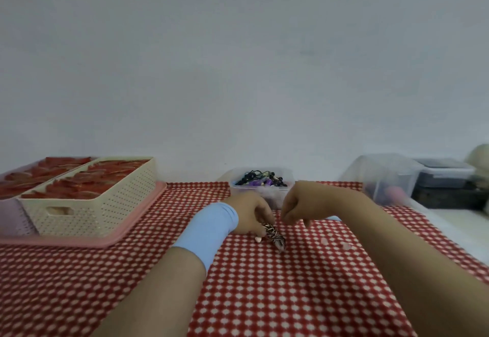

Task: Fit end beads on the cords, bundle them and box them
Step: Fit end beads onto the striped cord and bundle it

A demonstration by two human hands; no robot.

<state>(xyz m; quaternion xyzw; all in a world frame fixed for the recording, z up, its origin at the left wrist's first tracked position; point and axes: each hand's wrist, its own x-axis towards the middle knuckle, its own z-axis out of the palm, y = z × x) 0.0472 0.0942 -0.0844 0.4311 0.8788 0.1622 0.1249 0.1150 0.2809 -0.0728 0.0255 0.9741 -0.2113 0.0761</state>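
My L hand (248, 212) (blue wristband) grips the far end of the cord bundle (274, 233), a striped, woven-looking roll on the red checked cloth (264, 283). Its long axis runs from my fingers toward me & right. 1 pale bead (258, 239) lies just beside it. R hand (299, 201) is curled, fingertips down; can't tell if it pinches anything.

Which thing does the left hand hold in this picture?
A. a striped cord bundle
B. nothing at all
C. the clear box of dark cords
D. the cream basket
A: the left hand, past the blue wristband, has its fingers curled round a striped cord bundle, which sticks out below them.
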